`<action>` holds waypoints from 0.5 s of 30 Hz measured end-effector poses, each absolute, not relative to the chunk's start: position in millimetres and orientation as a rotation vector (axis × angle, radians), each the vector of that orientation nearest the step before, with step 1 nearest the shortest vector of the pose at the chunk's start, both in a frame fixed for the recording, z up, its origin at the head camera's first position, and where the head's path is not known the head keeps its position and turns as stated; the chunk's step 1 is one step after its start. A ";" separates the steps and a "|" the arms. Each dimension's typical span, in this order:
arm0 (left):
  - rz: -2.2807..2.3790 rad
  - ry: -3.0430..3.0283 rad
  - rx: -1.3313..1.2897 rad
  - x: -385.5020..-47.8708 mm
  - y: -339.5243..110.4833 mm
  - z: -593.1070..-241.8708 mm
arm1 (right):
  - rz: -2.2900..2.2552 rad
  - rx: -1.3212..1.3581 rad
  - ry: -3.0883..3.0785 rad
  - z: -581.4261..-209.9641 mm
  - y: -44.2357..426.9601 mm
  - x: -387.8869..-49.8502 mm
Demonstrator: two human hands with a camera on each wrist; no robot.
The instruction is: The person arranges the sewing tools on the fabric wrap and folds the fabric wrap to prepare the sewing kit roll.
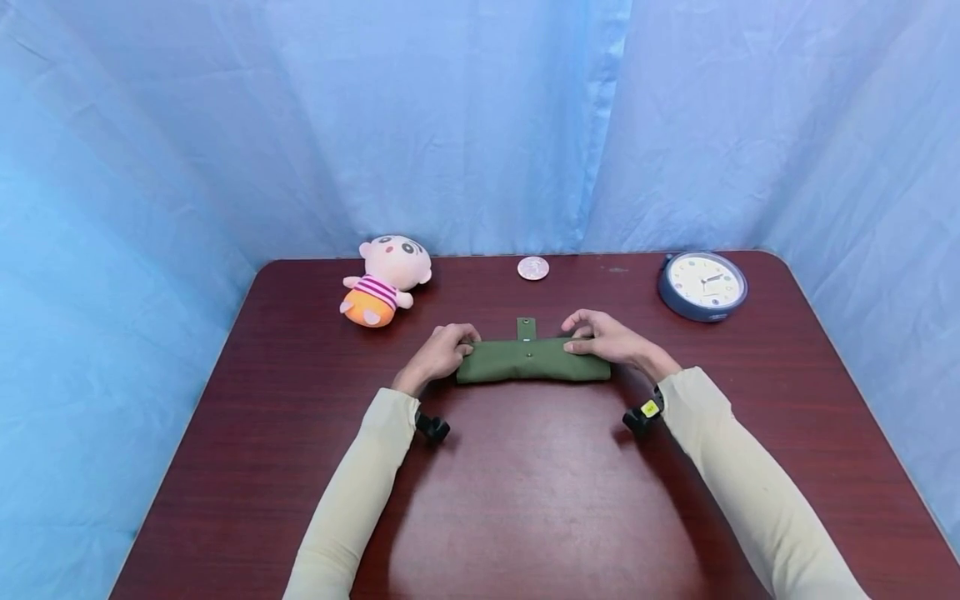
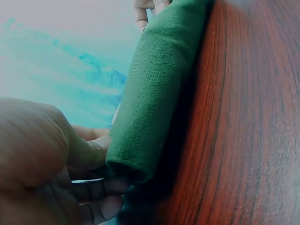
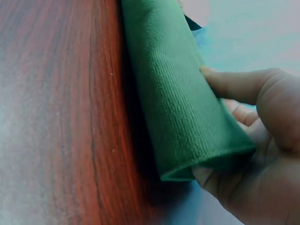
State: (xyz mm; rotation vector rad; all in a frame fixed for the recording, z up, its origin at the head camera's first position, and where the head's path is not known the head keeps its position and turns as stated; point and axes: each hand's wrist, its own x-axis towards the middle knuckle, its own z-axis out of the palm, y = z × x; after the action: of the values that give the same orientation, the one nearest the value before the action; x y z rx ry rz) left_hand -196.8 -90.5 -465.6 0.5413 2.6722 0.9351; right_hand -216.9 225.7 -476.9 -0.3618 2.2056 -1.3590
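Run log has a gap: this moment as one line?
green roll: strap unfastened | left hand: holds left end | right hand: holds right end

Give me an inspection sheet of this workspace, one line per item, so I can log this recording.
Surface: dark reddish-brown table with a wood-grain pattern.
Job's things: green fabric roll; its tab sticks out on the far side, unfastened.
Clutter: plush doll toward the far left, pale disc near the far edge, round clock toward the far right.
Hands: left hand grips the roll's left end; right hand pinches its right end.
Cables: nothing seen.
Surroundings: light-blue curtains behind and at both sides.
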 end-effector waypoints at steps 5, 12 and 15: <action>0.936 2.682 0.514 -196.9 -89.9 -465.2 | -1.260 -0.389 2.279 -470.1 220.2 -215.6; 0.920 2.698 0.504 -195.8 -89.3 -468.2 | -1.076 -0.436 2.413 -464.8 216.4 -215.0; 0.930 2.716 0.503 -194.9 -89.3 -469.7 | -1.038 -0.449 2.479 -465.6 216.3 -213.8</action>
State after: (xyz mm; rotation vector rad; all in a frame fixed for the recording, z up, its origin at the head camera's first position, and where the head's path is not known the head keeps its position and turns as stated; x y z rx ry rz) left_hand -194.9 -89.3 -469.7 0.5026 2.7161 0.9302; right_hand -213.8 216.3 -465.6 -0.4487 2.4788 -1.0378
